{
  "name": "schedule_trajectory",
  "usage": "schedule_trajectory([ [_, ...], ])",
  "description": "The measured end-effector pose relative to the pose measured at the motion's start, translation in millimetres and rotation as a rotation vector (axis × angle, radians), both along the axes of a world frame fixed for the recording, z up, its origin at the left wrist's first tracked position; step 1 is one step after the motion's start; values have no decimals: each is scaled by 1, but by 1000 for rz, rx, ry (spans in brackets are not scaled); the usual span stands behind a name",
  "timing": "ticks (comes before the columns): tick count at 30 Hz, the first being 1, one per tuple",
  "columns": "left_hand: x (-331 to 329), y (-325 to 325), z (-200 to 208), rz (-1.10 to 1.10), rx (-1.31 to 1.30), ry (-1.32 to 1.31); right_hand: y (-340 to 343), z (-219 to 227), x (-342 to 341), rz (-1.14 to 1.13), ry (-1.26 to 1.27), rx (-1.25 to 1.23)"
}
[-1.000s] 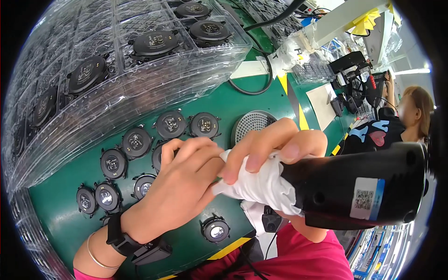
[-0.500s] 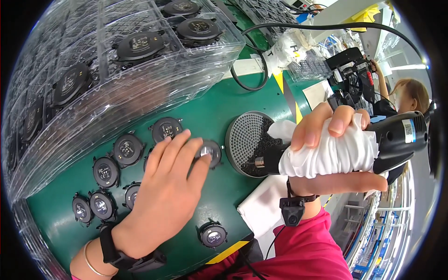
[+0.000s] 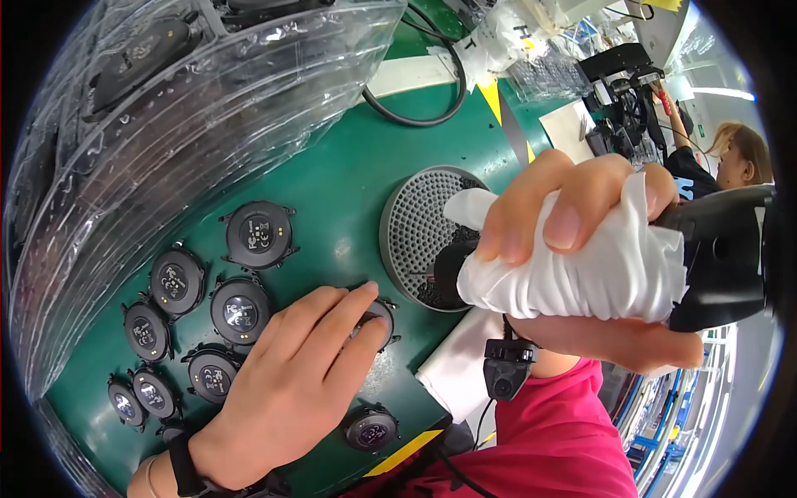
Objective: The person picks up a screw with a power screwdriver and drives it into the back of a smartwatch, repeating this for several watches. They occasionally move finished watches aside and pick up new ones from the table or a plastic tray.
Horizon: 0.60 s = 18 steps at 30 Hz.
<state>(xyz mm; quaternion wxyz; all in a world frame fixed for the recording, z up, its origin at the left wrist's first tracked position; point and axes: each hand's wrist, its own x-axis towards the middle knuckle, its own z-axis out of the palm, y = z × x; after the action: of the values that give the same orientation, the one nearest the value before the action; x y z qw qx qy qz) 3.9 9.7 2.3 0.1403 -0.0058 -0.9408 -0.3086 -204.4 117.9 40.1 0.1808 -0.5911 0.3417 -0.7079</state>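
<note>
Green desk (image 3: 340, 207), head view. Left hand (image 3: 299, 373) palm down, fingers a little spread over a round black smartwatch case (image 3: 378, 324) near the middle of the desk's near edge; the case is partly covered, so cannot tell whether the grip is clamped or merely resting. Right hand (image 3: 581, 257) closed around a black electric screwdriver (image 3: 722, 257), its grip wrapped in white cloth (image 3: 531, 295). Screwdriver's nose is over a round grey perforated dish (image 3: 403, 241), right of the case; contact of the tip cannot be told. Black screws (image 3: 436, 292) heaped along the dish's lower right rim.

Seven more cases lie back-up in a loose cluster toward the desk's left edge, the largest in view (image 3: 260, 235) farthest from the near edge. Another case (image 3: 371, 427) sits apart by the near edge, beside yellow-black tape (image 3: 407, 452). Folded white fabric (image 3: 457, 365) lies below the dish. Clear plastic trays (image 3: 207, 108) stacked at the far left corner.
</note>
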Motion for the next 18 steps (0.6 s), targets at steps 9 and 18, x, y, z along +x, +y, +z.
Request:
schedule_trajectory([
  [9, -1, 1, -3, 10, 51, 12, -5, 6, 0, -25, 64, 44],
  [18, -4, 5, -8, 15, 110, 16, 3, 6, -7, 62, 267, -11],
])
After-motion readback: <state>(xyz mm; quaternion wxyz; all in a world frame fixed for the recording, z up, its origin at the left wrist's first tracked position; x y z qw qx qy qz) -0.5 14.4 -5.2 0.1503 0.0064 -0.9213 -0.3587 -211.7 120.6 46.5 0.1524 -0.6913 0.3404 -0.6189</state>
